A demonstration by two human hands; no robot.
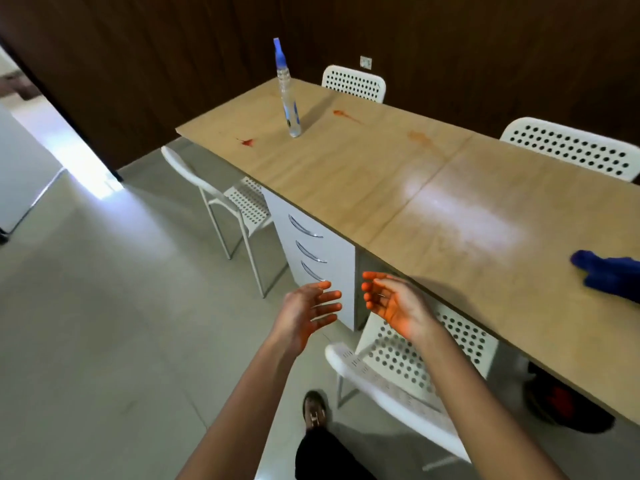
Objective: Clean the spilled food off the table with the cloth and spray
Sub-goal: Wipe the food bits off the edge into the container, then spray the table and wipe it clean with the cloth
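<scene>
the long wooden table (398, 174) has red food spots (247, 142) at its far end. the spray bottle (289, 98) stands up there, well away from both hands. the blue cloth (609, 277) lies on the near right part. the left hand (308, 311) and right hand (393, 303) float beside the table, fingers loose and spread, holding nothing.

There were three reddish-orange food spills (247, 142) on the tan wooden table (450, 209), one clear spray bottle (290, 109), one blue cloth (609, 277), four white perforated chairs (353, 83), two hands (308, 310).
</scene>
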